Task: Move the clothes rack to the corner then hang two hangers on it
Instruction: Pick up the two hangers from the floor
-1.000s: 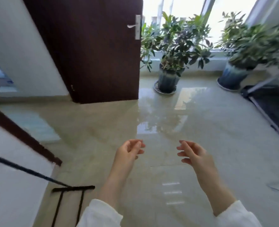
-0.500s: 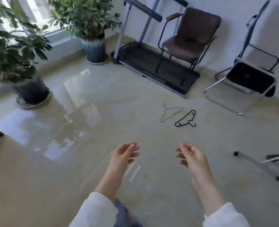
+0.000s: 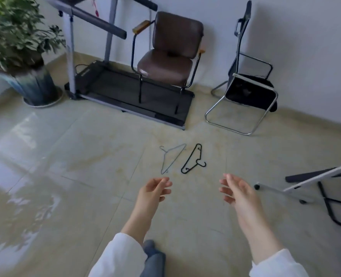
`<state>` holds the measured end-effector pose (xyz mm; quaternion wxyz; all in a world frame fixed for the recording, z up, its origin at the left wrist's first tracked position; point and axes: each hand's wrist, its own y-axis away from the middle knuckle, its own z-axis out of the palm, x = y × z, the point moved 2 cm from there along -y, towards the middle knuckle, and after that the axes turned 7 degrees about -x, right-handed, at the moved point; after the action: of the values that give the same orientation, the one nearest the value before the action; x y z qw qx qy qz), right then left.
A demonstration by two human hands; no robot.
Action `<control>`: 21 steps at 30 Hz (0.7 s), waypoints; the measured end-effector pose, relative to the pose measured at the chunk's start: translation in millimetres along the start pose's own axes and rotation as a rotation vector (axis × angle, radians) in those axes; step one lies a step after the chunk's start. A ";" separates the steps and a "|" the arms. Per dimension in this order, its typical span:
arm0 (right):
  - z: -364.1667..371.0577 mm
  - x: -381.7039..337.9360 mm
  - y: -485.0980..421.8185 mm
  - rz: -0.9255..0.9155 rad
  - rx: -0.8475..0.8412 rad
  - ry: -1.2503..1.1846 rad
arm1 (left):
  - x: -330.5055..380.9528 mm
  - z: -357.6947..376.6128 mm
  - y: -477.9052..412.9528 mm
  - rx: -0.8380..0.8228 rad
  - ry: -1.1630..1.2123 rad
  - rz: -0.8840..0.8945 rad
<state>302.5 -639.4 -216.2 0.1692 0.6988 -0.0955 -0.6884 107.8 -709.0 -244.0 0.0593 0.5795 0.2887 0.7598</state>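
Observation:
Two hangers lie side by side on the tiled floor: a thin grey wire hanger (image 3: pixel 171 157) and a black hanger (image 3: pixel 193 159) just right of it. My left hand (image 3: pixel 153 193) hovers a little nearer than the grey hanger, fingers loosely curled and apart, holding nothing. My right hand (image 3: pixel 237 193) is level with it on the right, also open and empty. At the right edge a white and black frame on small feet (image 3: pixel 313 181) shows only in part; it may be the clothes rack.
A treadmill (image 3: pixel 129 90) stands at the back with a brown armchair (image 3: pixel 171 54) on its deck. A black folding chair (image 3: pixel 247 92) leans by the wall on the right. A potted plant (image 3: pixel 19 56) is at the far left. My knee (image 3: pixel 153 254) shows below.
The view has swung right from the dark door and window plants to the treadmill side of the room. The hangers are now closer. Both hands stay raised and empty.

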 end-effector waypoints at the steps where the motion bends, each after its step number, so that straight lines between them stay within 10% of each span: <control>1: 5.9 -12.8 -20.0 -0.013 0.015 -0.001 | 16.4 -1.3 -22.6 -0.009 -0.007 0.003; 21: 13.9 -10.3 -345.0 0.269 0.223 -0.117 | 90.6 40.9 -370.8 0.028 -0.134 -0.195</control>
<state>254.0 -318.1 -333.6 0.1756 0.6529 -0.2734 -0.6842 25.4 -349.0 -348.8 0.1437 0.5990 0.3496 0.7059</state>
